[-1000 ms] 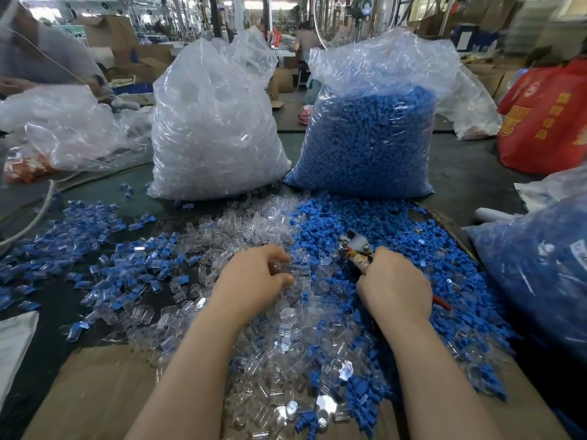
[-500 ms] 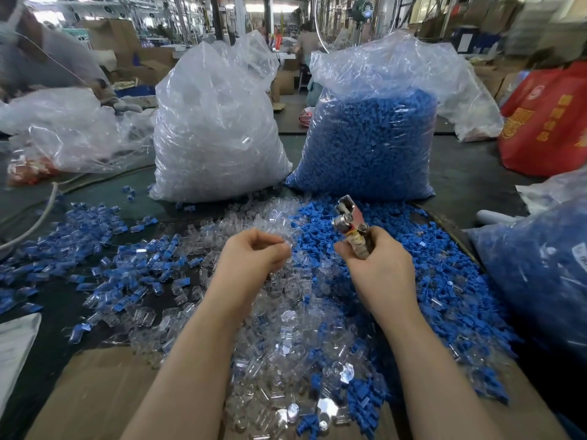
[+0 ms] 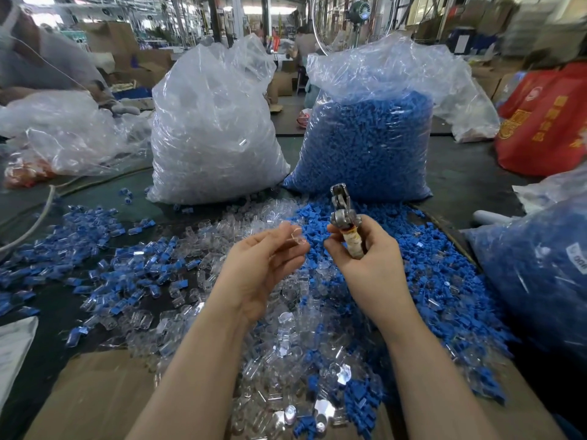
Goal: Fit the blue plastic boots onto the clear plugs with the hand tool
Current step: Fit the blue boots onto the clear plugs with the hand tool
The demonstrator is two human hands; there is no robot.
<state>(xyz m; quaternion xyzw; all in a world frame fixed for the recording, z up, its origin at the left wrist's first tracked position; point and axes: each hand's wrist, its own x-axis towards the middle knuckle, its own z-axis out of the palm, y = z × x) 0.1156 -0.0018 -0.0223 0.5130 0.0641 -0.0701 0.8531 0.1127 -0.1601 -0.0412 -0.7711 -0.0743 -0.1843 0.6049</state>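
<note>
My left hand is raised above the heap and pinches one clear plug at its fingertips. Close beside it, my right hand grips the hand tool, whose metal jaws point up and away from me; I see no boot on them. Under both hands lies a loose heap of clear plugs. Loose blue boots are spread to the right of it. Plugs with blue boots fitted are scattered to the left.
Two big plastic bags stand at the back: one of clear plugs, one of blue boots. Another blue-filled bag sits at the right, a red bag behind it. Cardboard lies in front. A person works at the far left.
Both hands rose from the heap. My left hand came up with a clear plug; my right hand lifted the tool and turned its jaws upward, closer to the left hand.
</note>
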